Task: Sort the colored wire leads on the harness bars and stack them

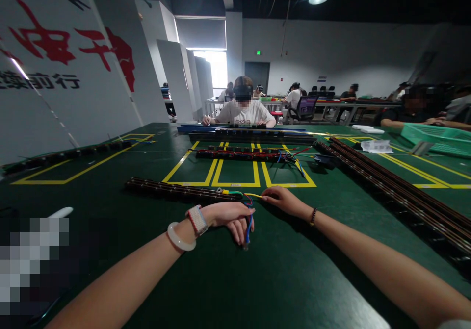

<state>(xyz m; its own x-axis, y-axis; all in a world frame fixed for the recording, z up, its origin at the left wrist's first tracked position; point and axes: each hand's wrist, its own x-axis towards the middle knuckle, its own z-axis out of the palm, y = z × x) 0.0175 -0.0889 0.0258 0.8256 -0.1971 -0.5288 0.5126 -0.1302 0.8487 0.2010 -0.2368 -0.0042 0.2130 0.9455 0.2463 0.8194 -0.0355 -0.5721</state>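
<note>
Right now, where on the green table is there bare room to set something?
Bare tabletop lies between the left forearm and right forearm, and between the right hand and long brown rails. Crowded: around the left hand, blue wire and yellow wire by the dark strip.

Deep green tabletop (110,236), yellow tape outlines (290,186), blue wire (248,227), green-and-yellow wire (253,195), brown-streaked black strip (172,189), mint-green basket (423,141).
</note>
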